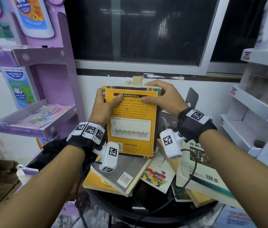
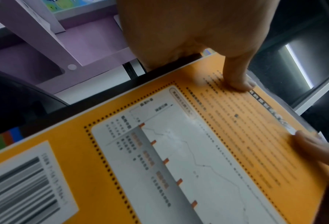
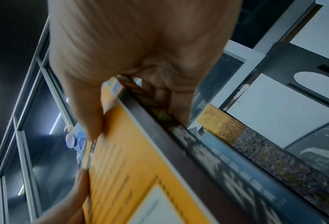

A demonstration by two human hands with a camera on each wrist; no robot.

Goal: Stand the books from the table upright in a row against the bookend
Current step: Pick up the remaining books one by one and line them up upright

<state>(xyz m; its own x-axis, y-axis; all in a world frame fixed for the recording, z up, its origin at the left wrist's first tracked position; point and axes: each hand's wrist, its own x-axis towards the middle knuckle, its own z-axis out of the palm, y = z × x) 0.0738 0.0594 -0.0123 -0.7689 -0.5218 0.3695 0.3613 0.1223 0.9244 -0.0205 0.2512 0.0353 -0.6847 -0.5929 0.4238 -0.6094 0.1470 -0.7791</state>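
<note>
Both hands hold one orange book (image 1: 130,122) upright by its top corners. The left hand (image 1: 103,104) wraps the upper left edge, its thumb lying flat on the back cover and the fingers hidden behind. The right hand (image 1: 162,96) clamps the upper right corner by the spine, thumb on the cover and fingers curled over the top edge.

The book is a glossy paperback, rectangular, with an orange back cover, a dark brown border and small coloured blocks at the corners. Below the thumbs run lines of dark print, then a pale panel with a line chart, then a barcode near the bottom edge. From the right wrist view the spine is dark with pale lettering, blurred.

Just behind the held book stand other books (image 3: 255,145), upright, their paper tops showing above the fingers. To the right of the right hand stands a thin dark metal bookend (image 1: 191,97) with a rounded top. Under the book's lower edge lies a loose pile of paperbacks (image 1: 146,175) on a round black table (image 1: 163,218).
</note>
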